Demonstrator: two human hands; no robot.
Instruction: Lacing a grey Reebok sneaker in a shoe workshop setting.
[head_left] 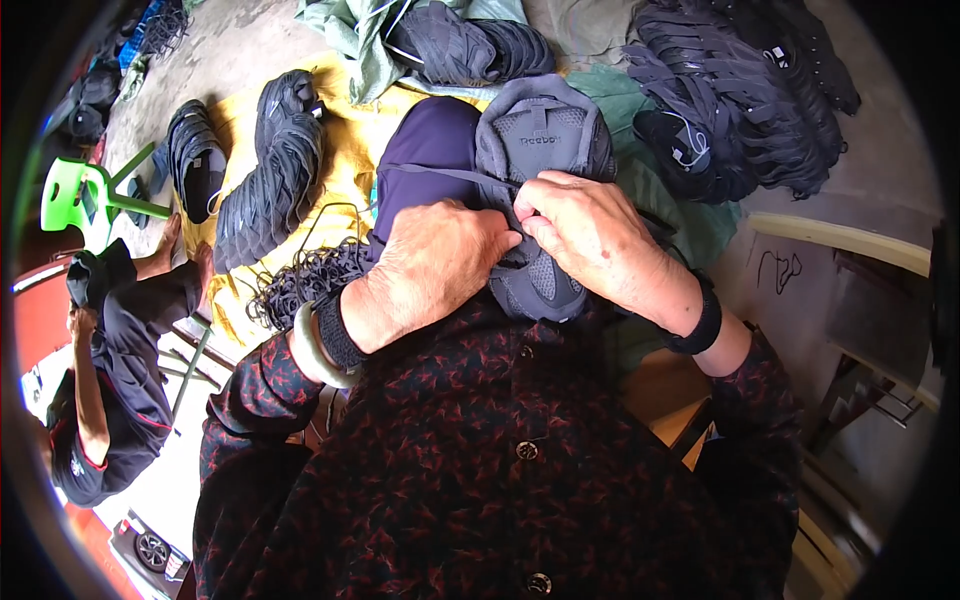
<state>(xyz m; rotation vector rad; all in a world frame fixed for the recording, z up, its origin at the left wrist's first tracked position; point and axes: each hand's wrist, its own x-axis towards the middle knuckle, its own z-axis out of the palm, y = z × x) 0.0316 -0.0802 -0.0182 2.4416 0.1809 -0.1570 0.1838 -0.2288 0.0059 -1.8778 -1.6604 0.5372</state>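
A dark grey shoe upper (547,135) lies across my lap with its tongue away from me and its mesh toe near my body. My left hand (435,260) is closed on the upper's left edge, thumb at the lacing area; its curled fingertips are partly hidden. My right hand (600,235) pinches a dark shoelace (430,172) over the middle of the upper. The lace runs left across my purple-clad knee (425,140). Beside my left forearm lies a tangled bunch of black laces (305,285).
Stacked dark shoe uppers (270,200) lie on a yellow sheet (345,130) at left. More piles sit at the back (470,45) and back right (740,90). At left, a person (120,390) sits near a green plastic chair (85,195). A wooden table edge (850,240) stands right.
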